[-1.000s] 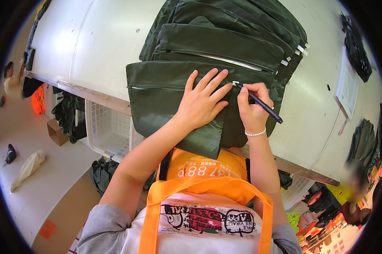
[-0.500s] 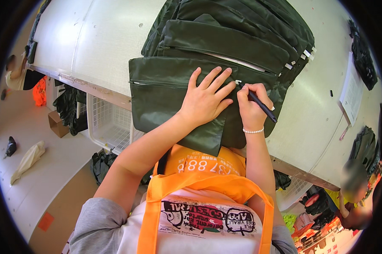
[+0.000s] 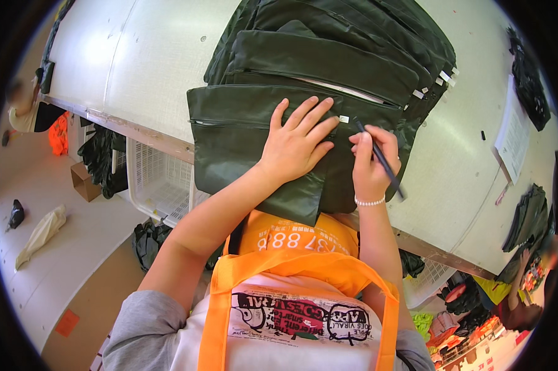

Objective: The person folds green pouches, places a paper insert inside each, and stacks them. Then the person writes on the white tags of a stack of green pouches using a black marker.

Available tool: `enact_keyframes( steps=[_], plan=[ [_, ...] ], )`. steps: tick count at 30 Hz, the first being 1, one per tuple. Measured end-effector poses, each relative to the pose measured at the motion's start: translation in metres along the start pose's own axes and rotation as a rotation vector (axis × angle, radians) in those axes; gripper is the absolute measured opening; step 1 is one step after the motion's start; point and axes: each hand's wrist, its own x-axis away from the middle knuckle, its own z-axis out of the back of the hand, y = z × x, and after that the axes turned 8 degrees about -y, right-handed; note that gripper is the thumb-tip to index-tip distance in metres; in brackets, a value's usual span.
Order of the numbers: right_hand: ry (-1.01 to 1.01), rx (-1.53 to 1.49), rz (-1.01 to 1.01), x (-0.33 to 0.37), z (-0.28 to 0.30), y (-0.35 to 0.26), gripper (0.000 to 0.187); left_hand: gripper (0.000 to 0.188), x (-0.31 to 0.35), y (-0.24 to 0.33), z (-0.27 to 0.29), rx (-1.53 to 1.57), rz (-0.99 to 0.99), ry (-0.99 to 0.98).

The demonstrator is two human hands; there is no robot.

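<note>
A dark green fabric piece with a zipper [image 3: 229,157] lies at the table's near edge, partly hanging over it. My left hand [image 3: 294,142] rests flat on it, fingers spread, just left of a small white label [image 3: 344,119]. In my right hand [image 3: 376,164] is a black pen [image 3: 381,154], pinched between thumb and fingers, its tip raised slightly to the right of that label. Beyond lies a fanned stack of similar dark green pieces [image 3: 328,62], with several white labels [image 3: 444,76] along its right edge.
The pale table [image 3: 161,68] spans the view. On its right lie a paper sheet [image 3: 514,130], a small black object [image 3: 483,135] and dark fabric [image 3: 529,80]. A white plastic basket [image 3: 158,176] stands below the edge at left. Other people are at both sides.
My right hand has drawn back a little, lifting the pen away from the small label, which now shows more fully. The left hand has shifted slightly left with the fabric.
</note>
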Motion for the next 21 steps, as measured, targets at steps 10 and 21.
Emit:
enact_keyframes(
  steps=[10,21],
  plan=[
    [-0.171,0.293,-0.027,0.034,-0.004,-0.035,0.024,0.045,-0.028,0.000,-0.002,0.404,-0.137,0.395],
    [0.246,0.582,-0.249,0.013,0.315,0.121,0.026,0.065,-0.077,0.043,-0.017,-0.063,-0.161,-0.022]
  ],
)
